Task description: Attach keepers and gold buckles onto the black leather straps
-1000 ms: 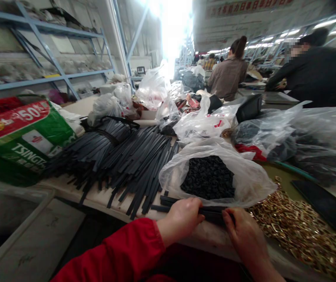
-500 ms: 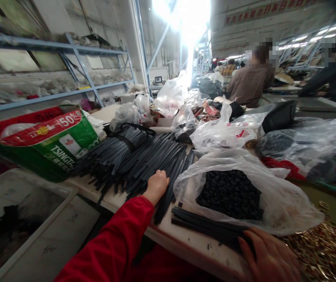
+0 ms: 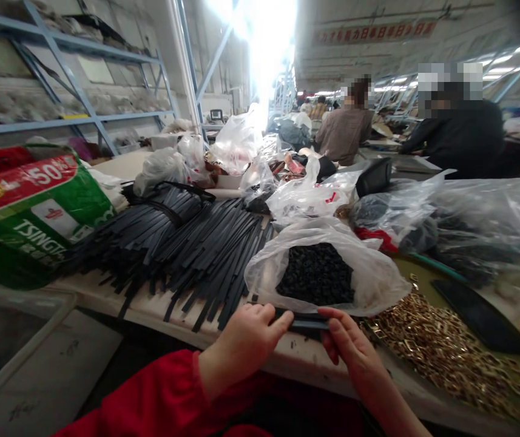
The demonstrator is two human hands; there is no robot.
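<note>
Here, both hands' fingers (image 3: 282, 321) (image 3: 327, 317) pinch a dark strip (image 3: 309, 324) between them.

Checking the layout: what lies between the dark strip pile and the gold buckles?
In the head view, an open plastic bag of black pieces; the left hand and right hand are just in front.

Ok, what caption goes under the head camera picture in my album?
Left hand and right hand at a black strip, near black bits and gold bits.
</note>
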